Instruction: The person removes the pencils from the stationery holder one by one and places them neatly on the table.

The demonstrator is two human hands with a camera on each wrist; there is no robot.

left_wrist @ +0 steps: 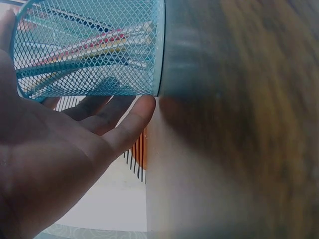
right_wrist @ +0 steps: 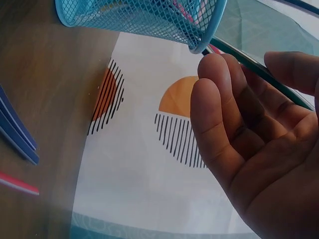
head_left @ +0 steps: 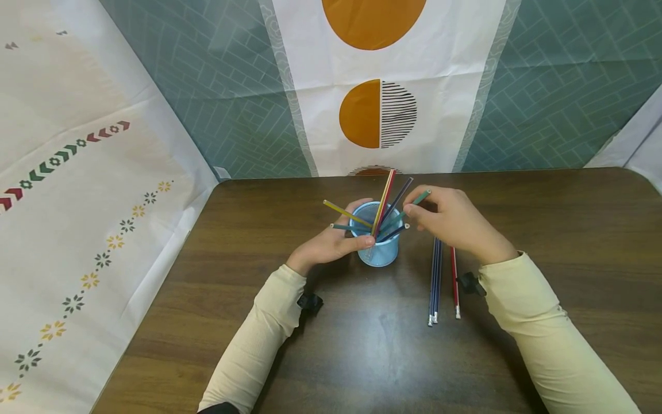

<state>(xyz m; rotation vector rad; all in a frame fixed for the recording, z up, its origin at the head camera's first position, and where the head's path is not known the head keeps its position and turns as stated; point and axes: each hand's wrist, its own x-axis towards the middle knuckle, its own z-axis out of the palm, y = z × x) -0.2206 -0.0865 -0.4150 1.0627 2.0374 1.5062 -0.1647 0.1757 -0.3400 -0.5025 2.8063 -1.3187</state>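
Observation:
A light-blue mesh pencil cup (head_left: 379, 256) stands upright near the table's back edge, with several pencils fanned out over its rim. My left hand (head_left: 333, 244) holds it from the left, thumb at the front rim and fingers round the far side. In the left wrist view, pencil shafts show through the mesh cup (left_wrist: 89, 55). At the cup's right side my right hand (head_left: 455, 221) pinches a green pencil (head_left: 423, 196) between thumb and fingers. That green pencil (right_wrist: 266, 74) slants into the cup's mouth in the right wrist view.
Dark blue pencils (head_left: 435, 282) lie side by side on the brown wooden table (head_left: 248, 276), right of the cup. A red pencil (head_left: 455, 282) lies near them, under the right wrist. Behind the table hangs a patterned cloth (head_left: 233, 86).

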